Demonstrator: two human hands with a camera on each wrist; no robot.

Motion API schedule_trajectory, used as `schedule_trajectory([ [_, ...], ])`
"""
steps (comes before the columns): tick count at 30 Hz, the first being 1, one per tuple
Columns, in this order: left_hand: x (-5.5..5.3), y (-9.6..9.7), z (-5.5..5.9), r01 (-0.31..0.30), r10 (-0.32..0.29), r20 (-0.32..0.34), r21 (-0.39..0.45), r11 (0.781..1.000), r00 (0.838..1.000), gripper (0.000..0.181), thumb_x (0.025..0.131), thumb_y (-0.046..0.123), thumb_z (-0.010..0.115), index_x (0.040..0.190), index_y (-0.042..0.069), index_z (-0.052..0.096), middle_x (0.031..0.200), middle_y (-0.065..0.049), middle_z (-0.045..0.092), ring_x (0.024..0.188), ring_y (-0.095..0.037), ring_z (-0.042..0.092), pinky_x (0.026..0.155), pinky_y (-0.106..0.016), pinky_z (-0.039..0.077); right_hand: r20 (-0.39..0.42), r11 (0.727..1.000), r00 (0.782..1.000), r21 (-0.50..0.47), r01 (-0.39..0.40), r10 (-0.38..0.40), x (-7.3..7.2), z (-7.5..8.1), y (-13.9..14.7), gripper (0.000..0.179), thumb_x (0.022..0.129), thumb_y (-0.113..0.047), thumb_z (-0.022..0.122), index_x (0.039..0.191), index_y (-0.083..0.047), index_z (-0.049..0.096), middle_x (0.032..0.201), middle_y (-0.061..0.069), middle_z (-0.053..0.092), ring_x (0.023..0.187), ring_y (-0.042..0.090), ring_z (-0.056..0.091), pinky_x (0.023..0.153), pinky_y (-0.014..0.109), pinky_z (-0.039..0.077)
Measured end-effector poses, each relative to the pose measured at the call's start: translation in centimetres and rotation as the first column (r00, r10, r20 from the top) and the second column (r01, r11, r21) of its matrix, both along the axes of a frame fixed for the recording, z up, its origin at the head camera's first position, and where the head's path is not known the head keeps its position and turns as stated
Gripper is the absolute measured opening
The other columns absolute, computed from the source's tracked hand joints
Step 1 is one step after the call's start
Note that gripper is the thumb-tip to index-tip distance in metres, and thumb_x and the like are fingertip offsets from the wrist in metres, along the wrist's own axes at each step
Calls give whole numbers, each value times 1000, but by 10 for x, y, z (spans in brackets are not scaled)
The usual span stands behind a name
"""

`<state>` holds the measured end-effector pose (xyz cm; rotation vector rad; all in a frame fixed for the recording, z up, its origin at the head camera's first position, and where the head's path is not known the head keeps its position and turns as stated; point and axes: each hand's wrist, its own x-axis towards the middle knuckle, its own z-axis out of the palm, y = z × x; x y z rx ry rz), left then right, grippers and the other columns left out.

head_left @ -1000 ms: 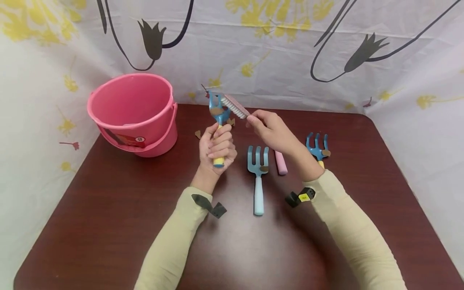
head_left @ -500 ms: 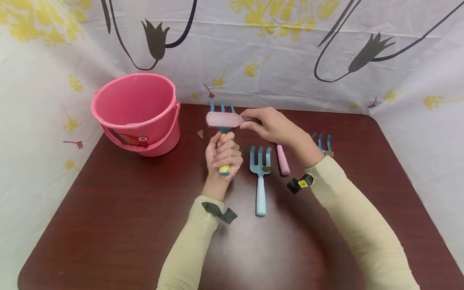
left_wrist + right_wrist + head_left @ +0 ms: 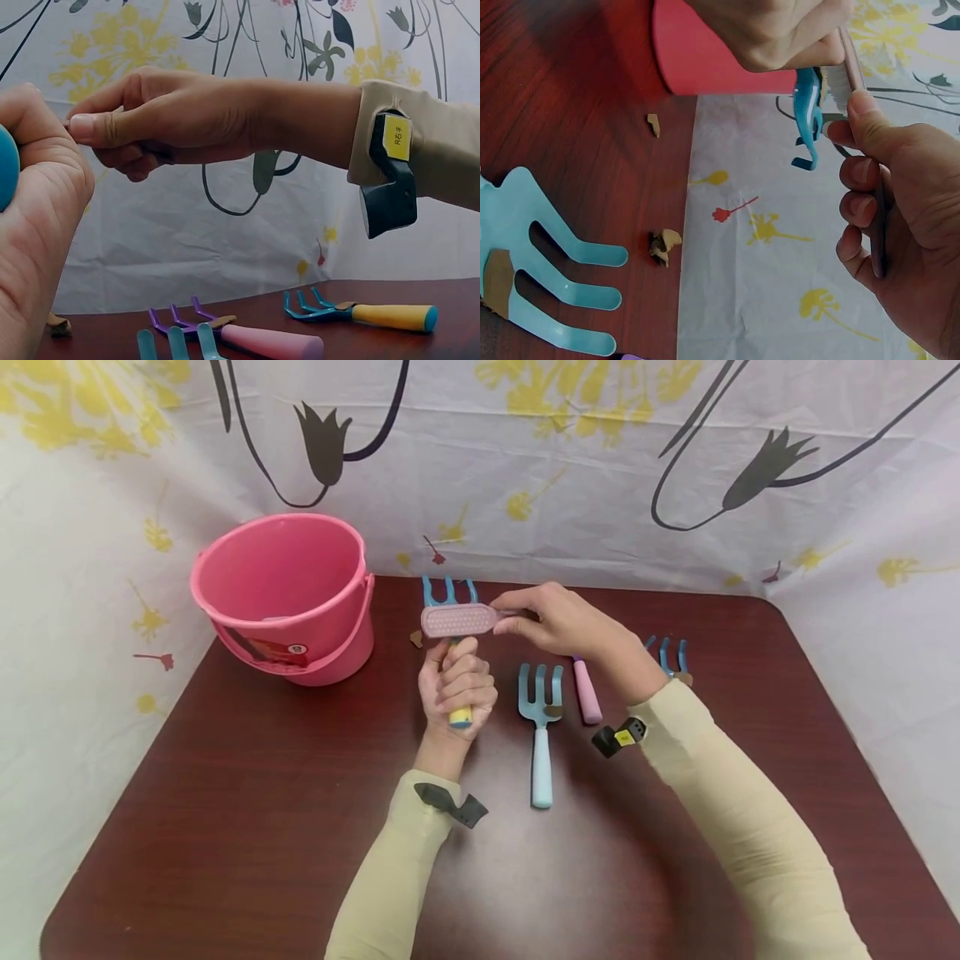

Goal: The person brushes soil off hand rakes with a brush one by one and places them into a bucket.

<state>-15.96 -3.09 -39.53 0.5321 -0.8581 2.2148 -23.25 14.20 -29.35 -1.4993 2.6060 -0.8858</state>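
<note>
Clasping a fork (image 3: 461, 717), left grip (image 3: 458, 683) sits clear of the bucket rim (image 3: 315, 609); right grip (image 3: 558, 620) pinches a brush (image 3: 459, 620).

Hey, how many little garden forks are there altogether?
4: the raised fork in the left hand; on the table, the light-blue fork, the pink-handled fork right of it, and the yellow-handled fork farthest right. Any deep in the bucket would be hidden.

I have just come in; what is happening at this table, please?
A person's left hand grips a blue fork by its yellow handle; the right hand holds a pink brush at the fork's head. Three other forks lie on the table, and a pink bucket stands to the left.
</note>
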Motion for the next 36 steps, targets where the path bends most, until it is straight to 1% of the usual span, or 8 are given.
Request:
schedule_trajectory([
  [7, -2, 2, -3, 56, -56, 8, -3, 998, 998, 28, 95, 21, 52, 71, 13, 39, 48, 4, 37, 32, -4, 36, 33, -15, 35, -58, 997, 998, 67, 33, -29, -3, -4, -3, 17, 100, -21, 68, 112, -10, 71, 93, -3, 68, 72, 14, 56, 67, 36, 48],
  [15, -4, 1, -6, 73, -74, 17, 23, 997, 997, 31, 97, 22, 52, 71, 14, 39, 47, 5, 36, 32, -3, 35, 33, -15, 35, -83, 992, 991, 57, 109, -104, -10, -12, -7, 21, 101, -25, 66, 114, -9, 71, 91, 1, 69, 68, 17, 55, 64, 37, 47],
  [19, -5, 0, -7, 71, -72, 14, 19, 997, 997, 31, 97, 22, 53, 71, 13, 39, 48, 4, 36, 32, -3, 35, 34, -15, 35, -80, 982, 980, 37, 187, -183, -14, -14, -7, 20, 101, -27, 66, 114, -12, 71, 85, 1, 66, 65, 18, 52, 61, 37, 44],
  [24, -3, -2, -7, 52, -52, -18, 13, 999, 998, 31, 98, 25, 52, 73, 12, 40, 50, 4, 38, 33, -4, 36, 36, -14, 37, -73, 959, 956, -13, 283, -283, -22, -18, -7, 15, 101, -27, 66, 103, -13, 69, 74, 2, 57, 64, 20, 49, 61, 38, 40],
  [26, -2, -3, -7, 51, -51, -25, 0, 999, 998, 32, 98, 26, 52, 73, 11, 40, 50, 3, 39, 34, -4, 37, 36, -14, 37, -68, 946, 944, -42, 320, -323, -25, -20, -6, 18, 102, -28, 65, 100, -10, 66, 75, 4, 56, 66, 22, 49, 63, 39, 40],
  [29, -1, -4, -8, 46, -47, -18, -35, 998, 999, 32, 97, 25, 54, 72, 10, 40, 50, 3, 38, 34, -5, 36, 36, -15, 36, -45, 926, 928, -96, 366, -371, -28, -23, -4, 23, 103, -27, 62, 106, -5, 68, 86, 8, 63, 73, 24, 53, 70, 42, 43],
  [33, -2, -5, -9, 33, -33, -6, -50, 998, 999, 32, 97, 25, 53, 71, 11, 39, 50, 3, 37, 34, -4, 36, 36, -15, 36, 4, 907, 916, -142, 397, -400, -29, -26, 3, 25, 104, -25, 60, 114, -3, 69, 96, 9, 66, 76, 24, 54, 72, 41, 43],
  [36, -4, -8, -8, 26, -25, 16, -81, 996, 1000, 33, 97, 28, 51, 71, 11, 39, 50, 4, 37, 34, -4, 35, 35, -15, 35, 26, 904, 916, -151, 400, -401, -27, -27, 10, 24, 105, -25, 59, 108, -3, 67, 83, 9, 59, 67, 24, 47, 65, 39, 39],
])
